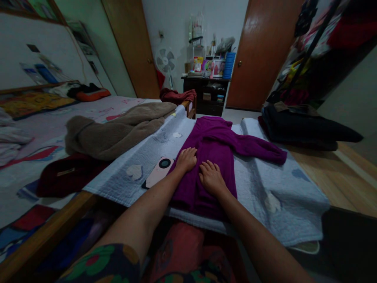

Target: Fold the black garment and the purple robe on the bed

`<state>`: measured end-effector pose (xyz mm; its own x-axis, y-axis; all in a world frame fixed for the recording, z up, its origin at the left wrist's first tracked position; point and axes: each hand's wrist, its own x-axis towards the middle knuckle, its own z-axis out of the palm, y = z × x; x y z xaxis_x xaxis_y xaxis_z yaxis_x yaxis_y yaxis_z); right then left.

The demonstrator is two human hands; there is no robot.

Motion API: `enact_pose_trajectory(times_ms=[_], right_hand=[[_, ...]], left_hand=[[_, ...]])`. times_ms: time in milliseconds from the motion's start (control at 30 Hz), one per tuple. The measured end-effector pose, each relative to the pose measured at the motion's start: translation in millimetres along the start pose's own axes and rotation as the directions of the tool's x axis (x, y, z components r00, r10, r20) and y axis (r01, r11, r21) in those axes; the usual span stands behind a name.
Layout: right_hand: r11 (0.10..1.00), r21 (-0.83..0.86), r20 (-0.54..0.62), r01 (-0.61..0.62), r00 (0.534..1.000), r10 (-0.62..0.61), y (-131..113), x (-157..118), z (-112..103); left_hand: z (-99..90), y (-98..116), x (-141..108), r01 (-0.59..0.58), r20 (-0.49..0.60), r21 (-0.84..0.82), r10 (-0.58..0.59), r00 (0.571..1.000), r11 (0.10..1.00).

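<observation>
A purple long-sleeved garment (218, 149) lies on a light blue quilted cloth (265, 181), one sleeve stretched out to the right and its left side partly folded in. My left hand (187, 158) rests flat on the left part of the garment, fingers spread. Lower and to the right, my right hand (211, 177) also lies on the fabric with its fingers apart. Neither hand grips anything. Beside my left forearm, a pink phone (156, 173) with a round dark camera area lies on the cloth, partly hidden by the arm.
A brown fuzzy garment (118, 131) and a dark red one (66, 175) lie on the bed at left. Folded dark clothes (303, 125) are stacked on the wooden surface (338, 173) at right. Behind stand a fan (165, 61) and a dark cabinet (203, 96).
</observation>
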<state>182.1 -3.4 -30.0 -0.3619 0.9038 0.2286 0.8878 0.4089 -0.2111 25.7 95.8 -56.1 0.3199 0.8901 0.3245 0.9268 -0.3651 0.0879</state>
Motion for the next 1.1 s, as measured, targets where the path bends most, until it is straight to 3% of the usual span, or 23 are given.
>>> enact_pose_trajectory(times_ms=[467, 1100], right_hand=[[1.0, -0.006, -0.015, -0.018, 1.0, 0.018, -0.5, 0.0, 1.3], [0.999, -0.007, -0.019, -0.038, 0.999, 0.038, -3.0, 1.4, -1.5]], left_hand=[[6.4, -2.5, -1.0, 0.01, -0.04, -0.023, -0.011, 0.999, 1.0], [0.5, -0.8, -1.3, 0.007, -0.037, -0.054, -0.009, 0.999, 0.999]])
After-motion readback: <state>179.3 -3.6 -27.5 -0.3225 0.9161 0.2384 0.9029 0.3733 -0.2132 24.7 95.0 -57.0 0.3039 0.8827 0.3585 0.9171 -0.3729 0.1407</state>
